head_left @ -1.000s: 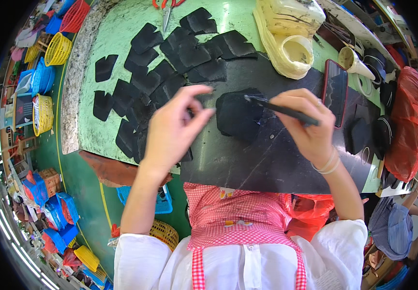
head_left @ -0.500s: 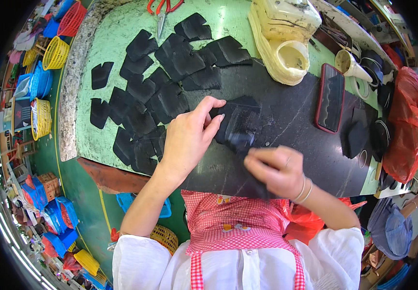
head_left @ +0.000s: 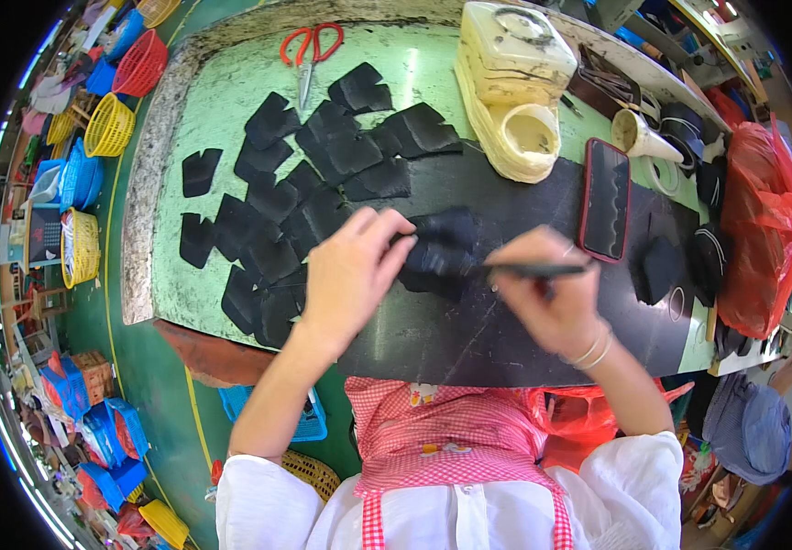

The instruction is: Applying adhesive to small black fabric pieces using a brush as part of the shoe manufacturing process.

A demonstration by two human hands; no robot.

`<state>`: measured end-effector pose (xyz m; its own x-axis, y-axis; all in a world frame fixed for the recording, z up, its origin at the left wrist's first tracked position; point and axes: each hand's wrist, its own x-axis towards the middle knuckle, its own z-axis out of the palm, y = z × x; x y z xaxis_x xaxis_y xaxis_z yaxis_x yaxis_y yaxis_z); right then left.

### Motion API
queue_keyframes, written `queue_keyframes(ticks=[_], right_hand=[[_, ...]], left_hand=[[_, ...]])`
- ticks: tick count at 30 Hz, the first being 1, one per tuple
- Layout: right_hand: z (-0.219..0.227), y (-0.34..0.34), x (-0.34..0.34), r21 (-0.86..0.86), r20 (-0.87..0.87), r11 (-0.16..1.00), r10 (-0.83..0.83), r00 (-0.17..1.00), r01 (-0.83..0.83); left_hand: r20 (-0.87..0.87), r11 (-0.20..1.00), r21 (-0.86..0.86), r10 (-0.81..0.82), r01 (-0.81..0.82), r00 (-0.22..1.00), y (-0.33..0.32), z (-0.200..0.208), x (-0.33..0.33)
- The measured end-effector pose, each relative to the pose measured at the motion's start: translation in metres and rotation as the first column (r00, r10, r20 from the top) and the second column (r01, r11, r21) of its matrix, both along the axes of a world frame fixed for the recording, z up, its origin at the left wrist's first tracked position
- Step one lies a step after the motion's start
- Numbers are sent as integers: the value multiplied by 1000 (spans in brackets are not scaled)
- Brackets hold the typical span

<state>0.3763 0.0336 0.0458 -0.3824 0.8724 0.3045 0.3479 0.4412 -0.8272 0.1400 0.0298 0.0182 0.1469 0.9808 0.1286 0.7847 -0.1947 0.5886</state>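
left hand [head_left: 352,275] lies flat, fingers spread, pinning a black cut piece [head_left: 442,257] to the dark work mat [head_left: 433,339] near the bench's front edge. right hand [head_left: 547,298] is closed around a thin dark brush [head_left: 529,270], its tip touching the piece. judged progress: roughly twenty finished-looking black pieces [head_left: 313,192] are laid out overlapping on the green bench [head_left: 231,82] to the left; a few dark pieces [head_left: 662,266] wait at the right, so some remain. the piece in hand looks matte, flat, floppy, irregularly shaped.
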Motion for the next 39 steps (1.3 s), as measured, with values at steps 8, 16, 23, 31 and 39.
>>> queue_keyframes(ticks=[8, 16, 23, 31, 39], right_hand=[[12, 83, 27, 402, 167, 812, -519, 838, 423], [-12, 87, 70, -111, -164, 846, -533, 830, 521], [-5, 44, -11, -39, 195, 999, 11, 981, -4], [-5, 27, -8, 116, 191, 993, -5, 982, -17], [-2, -16, -2, -17, 84, 986, 169, 982, -168]], left_hand=[[169, 998, -4, 68, -68, 983, 109, 3, -25], [208, 984, -167, -23, 58, 978, 22, 17, -4], [177, 965, -262, 21, 27, 984, 2, 12, -3], [92, 959, -283, 52, -24, 994, 2, 15, -3], [40, 995, -43, -89, 91, 995, -6, 4, -3]])
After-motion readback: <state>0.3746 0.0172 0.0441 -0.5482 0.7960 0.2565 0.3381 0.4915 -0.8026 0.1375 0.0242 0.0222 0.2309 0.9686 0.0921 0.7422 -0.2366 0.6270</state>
